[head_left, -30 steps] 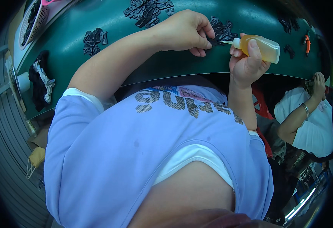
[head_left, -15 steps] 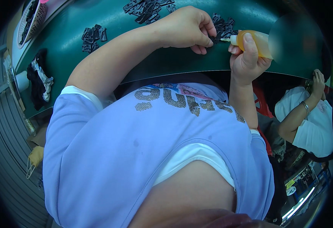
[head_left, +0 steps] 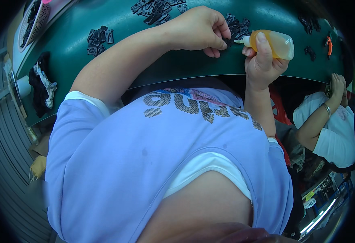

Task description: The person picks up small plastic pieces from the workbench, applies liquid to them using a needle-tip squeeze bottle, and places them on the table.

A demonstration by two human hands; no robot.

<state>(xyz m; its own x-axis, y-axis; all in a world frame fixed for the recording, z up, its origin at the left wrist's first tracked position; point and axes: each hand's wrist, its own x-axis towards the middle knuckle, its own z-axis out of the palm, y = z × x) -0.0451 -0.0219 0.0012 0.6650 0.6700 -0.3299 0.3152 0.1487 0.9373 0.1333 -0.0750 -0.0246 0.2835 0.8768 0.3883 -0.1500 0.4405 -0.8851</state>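
Apparently a dispensing step: bottle (head_left: pixel 282 45) sideways above bench (head_left: pixel 177 68).
Right hand (head_left: pixel 263 65): fingers clamped on bottle. Left hand (head_left: pixel 201 32): fingers curled, grip unclear, near nozzle (head_left: pixel 239 41), black pieces (head_left: pixel 239 28). Calls for steady aim.

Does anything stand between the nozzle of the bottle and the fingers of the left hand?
Nothing visible does. The nozzle of the squeeze bottle, held in the right hand, points toward the left hand; the pile of black plastic pieces lies just beyond, not between them.
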